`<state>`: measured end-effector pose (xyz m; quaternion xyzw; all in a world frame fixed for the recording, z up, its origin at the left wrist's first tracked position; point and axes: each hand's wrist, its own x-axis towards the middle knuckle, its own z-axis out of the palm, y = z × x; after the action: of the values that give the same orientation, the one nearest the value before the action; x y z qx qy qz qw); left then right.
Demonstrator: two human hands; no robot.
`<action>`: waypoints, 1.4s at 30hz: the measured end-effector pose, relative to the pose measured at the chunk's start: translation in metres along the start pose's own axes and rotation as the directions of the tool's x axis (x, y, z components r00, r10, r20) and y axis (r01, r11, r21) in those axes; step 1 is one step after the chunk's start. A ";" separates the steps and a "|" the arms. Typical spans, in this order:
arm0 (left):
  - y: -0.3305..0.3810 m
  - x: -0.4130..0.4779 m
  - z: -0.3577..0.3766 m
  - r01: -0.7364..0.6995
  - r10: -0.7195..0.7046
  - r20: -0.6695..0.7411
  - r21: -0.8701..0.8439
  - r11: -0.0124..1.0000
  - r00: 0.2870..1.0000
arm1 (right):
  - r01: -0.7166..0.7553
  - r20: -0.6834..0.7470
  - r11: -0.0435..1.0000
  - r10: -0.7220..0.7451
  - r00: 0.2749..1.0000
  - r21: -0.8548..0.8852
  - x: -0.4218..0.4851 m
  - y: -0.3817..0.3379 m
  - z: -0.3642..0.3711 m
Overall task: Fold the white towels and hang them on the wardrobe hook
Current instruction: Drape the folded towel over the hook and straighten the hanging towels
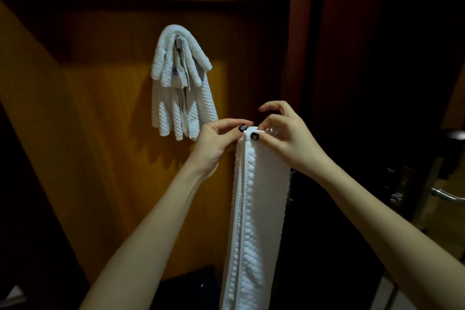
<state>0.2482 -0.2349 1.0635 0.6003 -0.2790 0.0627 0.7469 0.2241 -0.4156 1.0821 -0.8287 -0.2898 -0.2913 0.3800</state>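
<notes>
1. Below and right of the hook (177,38), both hands grasp the top edge of the folded towel (256,209). The left hand (219,138) pinches it between thumb and fingers, and the right hand (284,133) between thumb and forefinger, likely to keep the layers squared
2. The towel hangs straight down as a narrow strip, so its weight keeps the fold
3. The hung towels (181,83) drape over the hook and cover nearly all of it
4. Open room lies between hook and hands, and a dark door edge (302,58) stands to the hook's right
</notes>
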 end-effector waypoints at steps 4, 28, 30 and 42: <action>-0.006 -0.003 0.005 -0.014 0.014 -0.084 -0.006 1.000 0.996 | -0.012 -0.036 1.000 0.012 0.999 0.007 0.000 0.001 0.010; -0.027 0.005 -0.020 -0.015 -0.009 -0.211 -0.116 0.993 0.977 | -0.255 0.328 0.959 0.203 0.923 0.123 0.006 0.047 -0.016; -0.025 0.005 -0.020 -0.031 0.015 -0.219 -0.071 0.997 0.976 | -0.221 0.230 0.968 0.190 0.954 0.116 0.006 0.045 -0.012; -0.003 -0.005 -0.024 -0.099 0.106 -0.004 0.324 0.941 0.994 | -0.082 -0.139 0.986 0.103 0.985 0.147 0.032 0.022 0.005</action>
<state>0.2533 -0.2124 1.0557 0.6985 -0.2880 0.1525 0.6371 0.2623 -0.4152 1.0920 -0.7890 -0.2422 -0.3122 0.4706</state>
